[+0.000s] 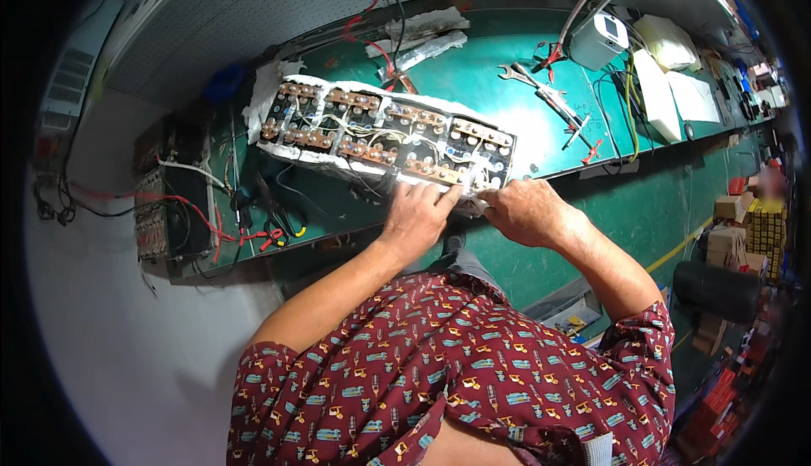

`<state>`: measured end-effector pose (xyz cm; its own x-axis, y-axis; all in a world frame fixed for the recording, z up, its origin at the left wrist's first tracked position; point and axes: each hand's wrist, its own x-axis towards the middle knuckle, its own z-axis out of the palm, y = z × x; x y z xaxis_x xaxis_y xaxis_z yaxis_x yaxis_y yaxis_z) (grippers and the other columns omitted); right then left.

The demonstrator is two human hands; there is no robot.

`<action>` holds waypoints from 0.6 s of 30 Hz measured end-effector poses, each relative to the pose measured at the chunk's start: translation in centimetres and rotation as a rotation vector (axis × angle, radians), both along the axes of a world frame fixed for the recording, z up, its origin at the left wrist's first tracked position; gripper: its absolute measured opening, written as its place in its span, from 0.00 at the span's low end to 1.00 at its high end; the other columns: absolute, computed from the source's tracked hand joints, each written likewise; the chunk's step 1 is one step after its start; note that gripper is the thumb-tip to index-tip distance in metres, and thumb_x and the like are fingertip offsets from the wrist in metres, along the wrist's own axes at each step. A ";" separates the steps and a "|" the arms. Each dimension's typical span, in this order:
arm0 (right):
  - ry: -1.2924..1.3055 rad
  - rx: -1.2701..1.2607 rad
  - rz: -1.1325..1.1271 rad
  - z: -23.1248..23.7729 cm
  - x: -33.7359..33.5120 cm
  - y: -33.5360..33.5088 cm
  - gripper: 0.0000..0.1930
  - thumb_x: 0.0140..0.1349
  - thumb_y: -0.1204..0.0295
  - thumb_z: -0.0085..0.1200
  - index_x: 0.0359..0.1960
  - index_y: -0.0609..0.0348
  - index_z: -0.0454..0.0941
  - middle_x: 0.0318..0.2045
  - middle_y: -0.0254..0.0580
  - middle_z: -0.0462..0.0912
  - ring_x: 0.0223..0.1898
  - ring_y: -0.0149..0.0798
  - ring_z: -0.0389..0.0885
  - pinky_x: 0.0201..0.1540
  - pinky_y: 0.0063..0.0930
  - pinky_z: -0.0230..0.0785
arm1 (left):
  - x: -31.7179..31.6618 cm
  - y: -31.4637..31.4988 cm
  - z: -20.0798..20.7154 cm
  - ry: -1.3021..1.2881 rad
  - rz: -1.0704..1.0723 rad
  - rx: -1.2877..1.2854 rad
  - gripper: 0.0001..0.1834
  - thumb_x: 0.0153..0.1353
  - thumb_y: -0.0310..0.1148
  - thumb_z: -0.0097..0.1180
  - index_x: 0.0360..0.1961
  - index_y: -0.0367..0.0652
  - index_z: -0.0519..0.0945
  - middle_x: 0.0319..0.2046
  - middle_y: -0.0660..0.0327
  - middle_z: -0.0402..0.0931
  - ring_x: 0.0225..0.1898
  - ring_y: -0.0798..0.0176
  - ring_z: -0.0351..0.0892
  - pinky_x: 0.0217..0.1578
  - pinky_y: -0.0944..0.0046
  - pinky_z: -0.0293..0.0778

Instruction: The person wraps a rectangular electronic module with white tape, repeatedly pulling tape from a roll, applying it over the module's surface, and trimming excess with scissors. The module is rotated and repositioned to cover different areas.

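Observation:
A long battery pack (384,138) lies slantwise on the green bench, with copper bars, studs and thin pale wires on its black top. White wrapping (296,154) runs round its sides. My left hand (416,219) rests at the pack's near edge, fingers apart and reaching onto it. At the near right corner, my right hand (530,212) has its thumb and fingers pressed together by the white wrapping and wires. Whatever lies in that pinch is too small and covered to make out.
Wrenches (528,80) and red clips (551,54) lie right of the pack, below a white device (600,41). White blocks (656,94) stand farther right. At the left are another battery pack (173,204) and red clip leads (269,236). A dark cylinder (716,290) is at the lower right.

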<state>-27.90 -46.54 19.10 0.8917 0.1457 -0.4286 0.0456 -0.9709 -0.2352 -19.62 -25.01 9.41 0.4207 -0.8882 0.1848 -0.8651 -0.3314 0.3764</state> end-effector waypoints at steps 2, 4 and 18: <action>-0.021 0.075 -0.042 0.7 0.4 0.2 0.13 0.70 0.63 0.50 0.41 0.57 0.84 0.25 0.54 0.85 0.29 0.58 0.87 0.33 0.52 0.80 | -0.4 0.1 -1.0 -0.018 0.043 0.031 0.29 0.55 0.26 0.62 0.62 0.42 0.78 0.42 0.56 0.79 0.49 0.54 0.78 0.56 0.46 0.66; -0.055 0.179 -0.116 0.6 -0.3 -0.5 0.16 0.73 0.58 0.49 0.45 0.54 0.85 0.27 0.56 0.86 0.34 0.61 0.86 0.40 0.56 0.78 | -0.1 -0.6 0.0 -0.028 0.036 -0.182 0.26 0.56 0.26 0.60 0.59 0.42 0.80 0.42 0.57 0.80 0.49 0.53 0.78 0.55 0.48 0.67; 0.006 0.195 -0.221 1.7 -0.9 0.4 0.15 0.69 0.65 0.54 0.54 0.52 0.85 0.33 0.56 0.86 0.38 0.61 0.85 0.42 0.51 0.77 | 7.7 27.7 -16.9 0.341 1.352 0.046 0.23 0.59 0.44 0.69 0.51 0.43 0.82 0.43 0.47 0.85 0.48 0.40 0.84 0.50 0.44 0.77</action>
